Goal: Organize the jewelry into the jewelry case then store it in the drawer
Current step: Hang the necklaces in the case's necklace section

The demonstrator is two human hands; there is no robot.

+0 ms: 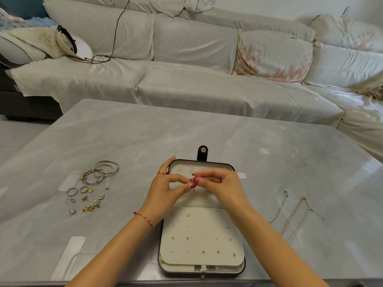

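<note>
An open black jewelry case [238,272] with a cream lining lies on the table in front of me. Its earring panel [201,235] holds several small studs. Both hands hover over the case's upper half. My left hand [165,189] and my right hand [219,185] meet fingertip to fingertip, pinching a tiny piece of jewelry [191,180] too small to identify. Left of the case lie silver bangles [103,171], rings [72,191] and several loose earrings [91,204]. Two thin necklaces [294,212] lie to the right.
The grey marble-look table [186,131] stretches away from me. Behind it stands a sofa under a pale cover [186,85], with a sun hat [70,44] and a black cable [116,34] on its left end. No drawer is in view.
</note>
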